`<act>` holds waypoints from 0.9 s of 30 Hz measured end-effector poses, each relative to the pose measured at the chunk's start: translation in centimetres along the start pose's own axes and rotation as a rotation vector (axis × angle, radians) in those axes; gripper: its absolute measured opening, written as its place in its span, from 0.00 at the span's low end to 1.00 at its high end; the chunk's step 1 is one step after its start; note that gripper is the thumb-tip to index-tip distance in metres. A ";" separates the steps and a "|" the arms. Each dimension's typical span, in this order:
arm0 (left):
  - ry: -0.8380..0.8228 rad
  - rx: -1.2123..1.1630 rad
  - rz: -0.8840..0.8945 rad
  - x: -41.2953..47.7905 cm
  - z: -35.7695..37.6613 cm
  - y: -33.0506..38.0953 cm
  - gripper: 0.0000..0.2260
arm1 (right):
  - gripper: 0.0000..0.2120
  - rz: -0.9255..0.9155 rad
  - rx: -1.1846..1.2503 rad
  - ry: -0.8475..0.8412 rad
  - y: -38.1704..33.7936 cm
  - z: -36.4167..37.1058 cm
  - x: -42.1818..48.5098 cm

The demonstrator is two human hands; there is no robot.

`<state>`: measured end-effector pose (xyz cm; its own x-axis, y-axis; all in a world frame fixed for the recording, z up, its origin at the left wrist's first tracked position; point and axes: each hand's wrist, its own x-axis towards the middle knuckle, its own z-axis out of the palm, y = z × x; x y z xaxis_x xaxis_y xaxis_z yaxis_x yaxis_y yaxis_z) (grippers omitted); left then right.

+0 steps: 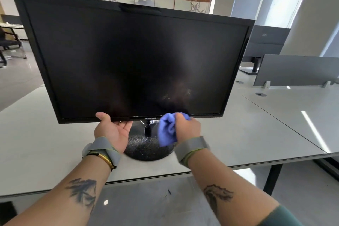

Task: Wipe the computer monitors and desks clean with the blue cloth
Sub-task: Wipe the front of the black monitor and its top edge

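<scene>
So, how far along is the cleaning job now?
Nothing looks finished: the black monitor shows specks low on its screen. In hand: the left hand holds its bottom edge, the right hand grips the blue cloth there. To do: the dusty round base, the desk, the grey monitor behind.

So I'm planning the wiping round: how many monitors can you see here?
2. The black monitor stands right in front; a grey monitor stands farther back on the right, seen from behind. Others may be hidden behind the black one.
</scene>
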<state>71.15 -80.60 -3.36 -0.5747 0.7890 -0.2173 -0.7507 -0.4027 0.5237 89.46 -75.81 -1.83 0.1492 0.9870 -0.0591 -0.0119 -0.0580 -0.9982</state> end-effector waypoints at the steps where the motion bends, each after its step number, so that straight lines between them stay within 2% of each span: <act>1: -0.004 -0.006 -0.003 -0.1 -0.2 0.1 0.23 | 0.11 0.018 0.026 0.015 0.0 -1.1 0.7; 3: 0.001 -0.004 -0.015 -0.4 0.2 -0.1 0.24 | 0.03 0.086 0.159 0.088 -0.1 -3.1 2.0; 6: 0.007 0.001 -0.010 -0.5 0.6 -0.2 0.24 | 0.08 0.141 0.227 0.062 0.1 -2.2 1.8; 9: 0.003 -0.006 0.012 -0.2 0.4 -0.5 0.24 | 0.06 0.101 0.113 -0.032 0.2 1.2 -0.2; 11: -0.004 -0.003 0.018 0.2 0.1 -0.5 0.25 | 0.07 0.065 0.073 -0.022 0.5 2.4 -0.9; 17: -0.012 -0.001 0.000 0.6 -0.1 -0.5 0.24 | 0.04 -0.038 0.023 0.333 0.0 -5.2 4.3; 19: -0.011 -0.009 -0.002 0.6 -0.1 -0.6 0.25 | 0.11 -0.063 -0.006 0.507 -0.1 -7.3 5.9; 21: -0.002 -0.008 0.005 0.5 -0.1 -0.5 0.25 | 0.09 -0.091 -0.084 0.575 -0.3 -7.4 5.5; 25: 0.011 0.000 0.023 0.3 -0.1 -0.3 0.24 | 0.03 -0.222 -0.214 0.445 0.2 -2.9 1.8; 27: 0.017 0.003 0.020 0.1 0.0 -0.3 0.24 | 0.06 -0.304 -0.254 0.325 1.0 -0.1 0.1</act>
<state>71.30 -80.42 -3.56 -0.5952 0.7729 -0.2202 -0.7380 -0.4172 0.5305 89.54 -75.75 -2.82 0.4092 0.8696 0.2763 0.3147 0.1497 -0.9373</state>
